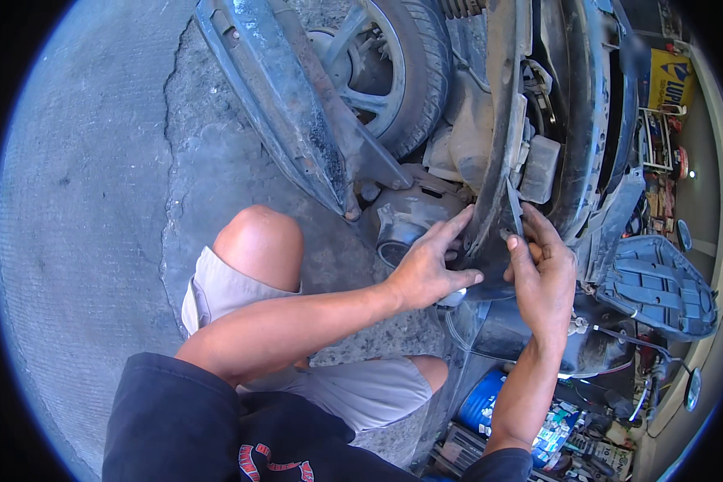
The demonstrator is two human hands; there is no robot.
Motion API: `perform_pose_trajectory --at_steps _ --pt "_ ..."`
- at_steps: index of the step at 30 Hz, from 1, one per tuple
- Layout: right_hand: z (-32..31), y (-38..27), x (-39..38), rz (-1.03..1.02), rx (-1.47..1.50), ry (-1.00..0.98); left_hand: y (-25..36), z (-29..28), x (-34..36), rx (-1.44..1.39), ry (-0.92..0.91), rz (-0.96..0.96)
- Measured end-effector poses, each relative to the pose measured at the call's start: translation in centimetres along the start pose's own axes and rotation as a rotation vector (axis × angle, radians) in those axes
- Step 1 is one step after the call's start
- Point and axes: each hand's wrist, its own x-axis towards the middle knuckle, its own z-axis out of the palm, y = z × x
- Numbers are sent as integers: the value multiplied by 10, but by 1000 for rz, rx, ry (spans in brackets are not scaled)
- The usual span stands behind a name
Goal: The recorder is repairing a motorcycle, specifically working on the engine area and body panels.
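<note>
A partly stripped scooter stands before me, its dark, dusty plastic body panel (490,261) close to both hands. My left hand (430,265) rests against the panel's left side, fingers up along it and thumb apart below. On the other side, my right hand (545,277) has its fingers curled round the panel's edge with the thumb in front. Just above the right fingers sits a grey box-shaped part (541,169) inside the scooter's body. The dusty muffler end (402,233) lies left of my left hand. Some fingertips are hidden behind the panel.
The rear wheel (406,72) and a long scuffed panel (297,104) are at the top. A black ribbed plastic part (659,285) and a mirror (692,390) stand at the right. A blue drum (482,402) is low right; cracked concrete floor (96,201) spreads left.
</note>
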Motion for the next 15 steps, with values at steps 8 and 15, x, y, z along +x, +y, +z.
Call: perform_pose_trajectory --at_steps 8,15 --pt "-47 10 -19 -302 168 193 -6 15 8 271 77 25" --pt "-101 44 -12 -160 224 494 -12 19 9 220 85 40"
